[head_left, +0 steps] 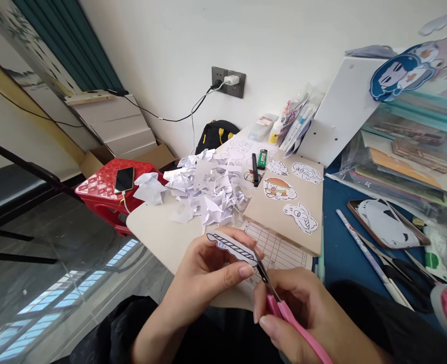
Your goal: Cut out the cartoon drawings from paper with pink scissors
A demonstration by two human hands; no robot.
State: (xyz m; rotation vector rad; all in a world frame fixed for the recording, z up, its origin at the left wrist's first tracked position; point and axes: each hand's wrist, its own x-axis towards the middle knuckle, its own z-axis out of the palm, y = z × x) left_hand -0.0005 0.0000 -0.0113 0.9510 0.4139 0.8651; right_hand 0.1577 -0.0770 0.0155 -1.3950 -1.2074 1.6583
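Observation:
Between the thumb and fingers of my left hand is a narrow paper cutout with a wavy edge and a striped band drawn on it. My right hand is closed round the pink handles of a pair of scissors. The dark blades reach up to the right end of the cutout. Just where the blades meet the paper is partly hidden by my fingers. Below and beyond my hands lies a gridded cutting mat.
Crumpled paper scraps heap on the table behind my left hand. A brown board carries several cutouts, including a burger drawing. Black scissors and a pen lie at right. A phone rests on a red stool.

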